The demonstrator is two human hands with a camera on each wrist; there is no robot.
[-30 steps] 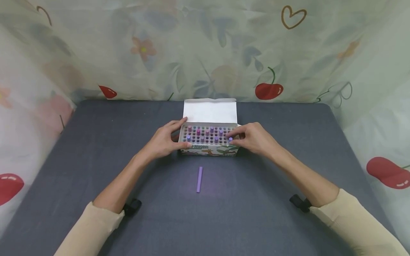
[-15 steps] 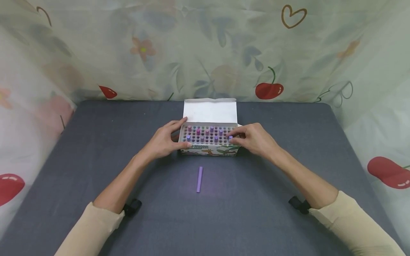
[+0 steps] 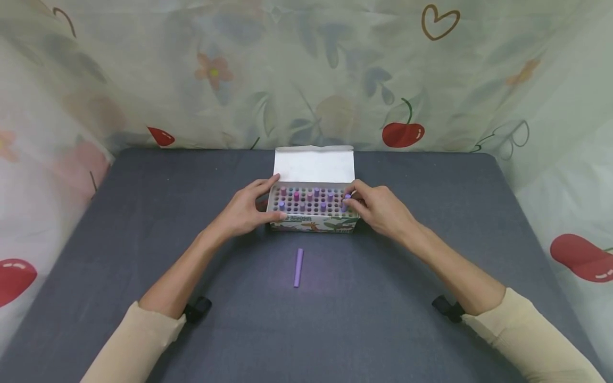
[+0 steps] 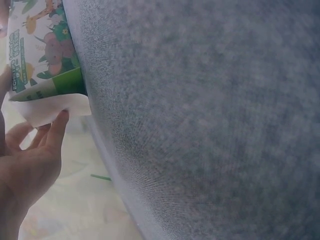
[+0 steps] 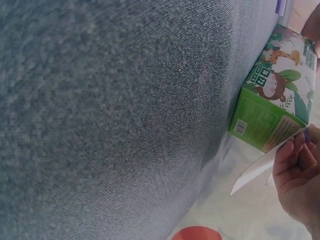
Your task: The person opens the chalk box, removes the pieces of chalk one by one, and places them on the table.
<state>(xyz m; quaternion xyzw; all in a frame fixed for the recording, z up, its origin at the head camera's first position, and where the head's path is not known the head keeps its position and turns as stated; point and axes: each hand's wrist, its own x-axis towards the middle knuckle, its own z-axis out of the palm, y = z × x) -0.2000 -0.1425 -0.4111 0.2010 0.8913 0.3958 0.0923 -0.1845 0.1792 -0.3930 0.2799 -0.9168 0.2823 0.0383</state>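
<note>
A patterned cardboard box [image 3: 312, 225] stands on the table with its white lid [image 3: 314, 165] raised at the back. Inside, a tray of round holes bears several upright sticks [image 3: 296, 196] in purple and pink, which look like chalk. My left hand [image 3: 243, 210] grips the box's left end, thumb at the front and index finger at the back. At the right end, my right hand [image 3: 383, 208] pinches a purple chalk stick [image 3: 344, 206] between thumb and fingers, its lower part standing over the tray. A single purple chalk stick [image 3: 298, 268] lies in front of the box.
The dark grey tabletop [image 3: 230, 330] surrounds the box. A printed curtain [image 3: 306, 80] with cherries and flowers hangs behind and at both sides. In the right wrist view, the box's green end [image 5: 255, 117] has a white flap [image 5: 255, 172] sticking out.
My right hand's fingers have risen slightly at the box's right end, and the pinched purple stick now stands higher above the tray. My left hand has stayed on the box.
</note>
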